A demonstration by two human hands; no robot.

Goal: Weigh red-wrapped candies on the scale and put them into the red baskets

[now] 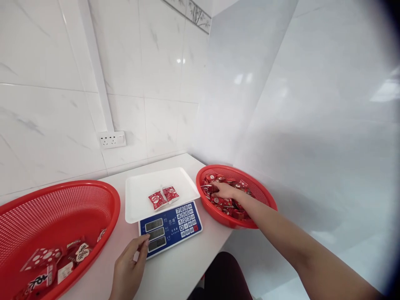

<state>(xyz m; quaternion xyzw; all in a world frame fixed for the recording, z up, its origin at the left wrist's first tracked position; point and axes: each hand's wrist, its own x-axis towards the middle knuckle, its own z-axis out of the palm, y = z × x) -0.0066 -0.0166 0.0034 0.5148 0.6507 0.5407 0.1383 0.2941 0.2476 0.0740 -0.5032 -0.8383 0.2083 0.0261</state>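
Note:
My right hand (225, 190) reaches into the right red basket (268, 204), its fingers closed around a small red snack packet (207, 188) among many similar packets (222, 204). My left hand (129, 264) is by the left edge of the blue digital scale (170, 227), thumb and forefinger tips brought together near its displays, with nothing visible between them. On the scale's white tray (137, 198) lie two red-and-white packets (157, 200) side by side. The display digits are too faint to read surely.
A larger red basket (108, 200) at the left holds several red packets (40, 258) at its bottom. Both baskets and the scale share a white table (168, 271). Tiled walls close in behind and at right, with a power socket (112, 140) above the table.

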